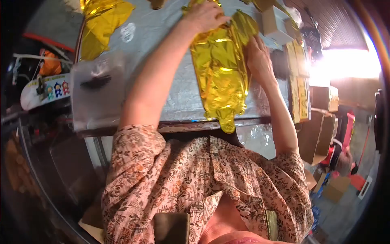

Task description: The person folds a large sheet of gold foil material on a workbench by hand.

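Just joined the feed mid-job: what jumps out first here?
The crumpled gold foil balloon dominates the middle of the view, gripped at its top by the left hand and at its side by the right hand. A second gold foil piece lies at the far left of the table, beyond a clear plastic bag.

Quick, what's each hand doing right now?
Left hand: closed on the top of the gold foil balloon.
Right hand: against the balloon's side edge; grip cannot be told.
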Action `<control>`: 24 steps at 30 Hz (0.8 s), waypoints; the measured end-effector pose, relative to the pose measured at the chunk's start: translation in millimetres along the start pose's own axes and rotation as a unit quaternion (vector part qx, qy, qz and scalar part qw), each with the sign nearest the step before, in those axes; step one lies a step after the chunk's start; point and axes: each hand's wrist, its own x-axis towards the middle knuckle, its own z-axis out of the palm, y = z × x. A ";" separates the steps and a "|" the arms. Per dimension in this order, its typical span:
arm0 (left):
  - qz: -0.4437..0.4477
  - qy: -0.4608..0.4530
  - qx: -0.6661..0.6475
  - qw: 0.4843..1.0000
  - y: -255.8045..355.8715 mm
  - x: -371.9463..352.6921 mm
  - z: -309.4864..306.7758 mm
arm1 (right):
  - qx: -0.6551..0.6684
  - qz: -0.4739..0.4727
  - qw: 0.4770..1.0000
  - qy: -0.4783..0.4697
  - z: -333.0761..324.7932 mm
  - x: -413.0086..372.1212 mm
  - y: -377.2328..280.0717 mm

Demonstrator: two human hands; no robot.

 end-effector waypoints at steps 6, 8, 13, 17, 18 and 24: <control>-0.096 -0.008 0.021 0.995 17.2 -15.1 9.1 | 0.055 0.010 0.998 0.008 2.1 -5.7 4.4; -0.077 -0.006 0.021 0.997 17.3 -15.6 9.7 | 0.069 0.005 0.997 0.019 8.2 -7.1 10.4; -0.085 -0.030 0.042 0.995 24.2 -16.7 3.3 | 0.060 0.022 0.997 0.039 10.4 -6.2 16.9; -0.140 -0.055 0.046 0.988 43.4 -13.9 -5.7 | 0.075 0.027 0.995 0.057 13.1 -7.7 17.9; -0.147 -0.054 0.046 0.987 48.1 -14.7 -3.7 | 0.072 0.026 0.995 0.067 13.7 -7.6 17.0; -0.126 -0.021 0.042 0.991 48.2 -19.9 4.8 | 0.073 0.060 0.995 0.040 13.3 -5.1 14.9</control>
